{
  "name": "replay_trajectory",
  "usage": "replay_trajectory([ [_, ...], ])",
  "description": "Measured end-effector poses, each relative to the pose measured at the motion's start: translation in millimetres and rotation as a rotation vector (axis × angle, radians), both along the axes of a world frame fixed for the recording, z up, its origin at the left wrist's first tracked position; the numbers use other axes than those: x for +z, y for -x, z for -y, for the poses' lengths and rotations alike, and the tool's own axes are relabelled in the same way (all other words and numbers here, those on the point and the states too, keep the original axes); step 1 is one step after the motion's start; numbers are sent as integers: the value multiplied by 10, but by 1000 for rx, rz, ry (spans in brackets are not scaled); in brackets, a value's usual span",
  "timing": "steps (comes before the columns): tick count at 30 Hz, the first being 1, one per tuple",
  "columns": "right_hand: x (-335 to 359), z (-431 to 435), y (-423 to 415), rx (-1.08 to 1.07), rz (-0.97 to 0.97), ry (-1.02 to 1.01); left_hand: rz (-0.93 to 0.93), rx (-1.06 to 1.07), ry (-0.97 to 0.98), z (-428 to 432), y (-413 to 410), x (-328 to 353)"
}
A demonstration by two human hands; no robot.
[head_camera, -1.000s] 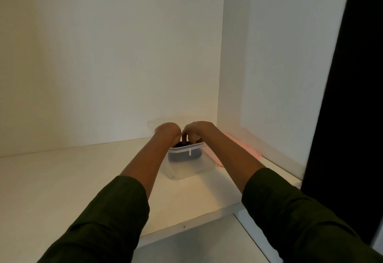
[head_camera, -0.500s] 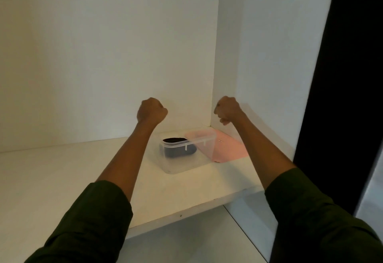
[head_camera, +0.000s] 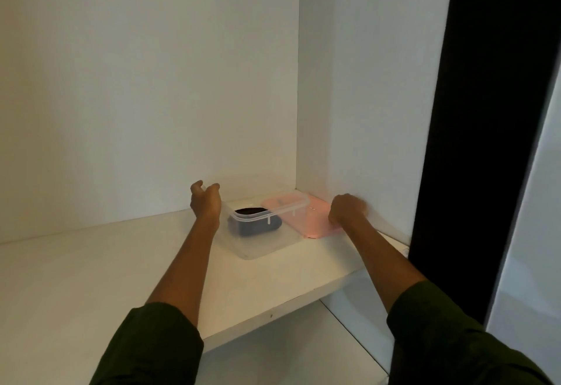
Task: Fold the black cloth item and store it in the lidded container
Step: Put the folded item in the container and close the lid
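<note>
A clear plastic container (head_camera: 268, 246) stands on a white shelf (head_camera: 91, 278) near the back right corner. The folded black cloth (head_camera: 253, 224) lies inside it, against its far end. A pink lid (head_camera: 308, 217) lies flat on the shelf, just right of the container. My left hand (head_camera: 205, 202) hovers beside the container's back left corner, with fingers and thumb apart and nothing in them. My right hand (head_camera: 347, 210) is curled into a fist at the lid's right edge. The frame does not show whether it grips the lid.
White walls close the shelf at the back and at the right (head_camera: 364, 111). A dark vertical panel (head_camera: 485, 111) stands further right. The shelf's front edge (head_camera: 273, 315) runs below my forearms, with a lower shelf (head_camera: 288, 354) under it.
Both hands came up out of the container as fists. The left one has since opened beside the container, and the right one has dropped to the pink lid's right edge.
</note>
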State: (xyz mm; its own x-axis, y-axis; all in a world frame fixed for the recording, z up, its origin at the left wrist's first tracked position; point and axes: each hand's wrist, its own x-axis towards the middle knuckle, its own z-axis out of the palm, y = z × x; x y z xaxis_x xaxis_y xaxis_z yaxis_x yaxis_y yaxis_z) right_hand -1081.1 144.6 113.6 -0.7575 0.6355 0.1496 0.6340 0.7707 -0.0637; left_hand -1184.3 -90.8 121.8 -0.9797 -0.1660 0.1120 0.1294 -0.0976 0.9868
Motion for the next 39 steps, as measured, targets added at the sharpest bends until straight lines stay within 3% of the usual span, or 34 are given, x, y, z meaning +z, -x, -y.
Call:
replay_trajectory([
  [5,-15,142,49,-145,73,37,-7,-26,-16,28,1,-28],
  [10,-10,139,79,-190,-13,96,-16,-49,-4,32,14,-62],
  [19,128,96,60,-236,-384,424,-3,-42,-16,46,32,-70],
  [25,408,119,78,-84,-868,783,-7,-47,-6,55,1,-82],
  [31,902,317,23,-27,-1148,487,-23,-44,10,13,-48,-76],
  [36,1261,439,-62,51,-1322,489,-27,-36,-24,18,-45,-71],
  [39,1307,516,-75,124,-1333,655,-28,-21,-57,27,-27,-72],
])
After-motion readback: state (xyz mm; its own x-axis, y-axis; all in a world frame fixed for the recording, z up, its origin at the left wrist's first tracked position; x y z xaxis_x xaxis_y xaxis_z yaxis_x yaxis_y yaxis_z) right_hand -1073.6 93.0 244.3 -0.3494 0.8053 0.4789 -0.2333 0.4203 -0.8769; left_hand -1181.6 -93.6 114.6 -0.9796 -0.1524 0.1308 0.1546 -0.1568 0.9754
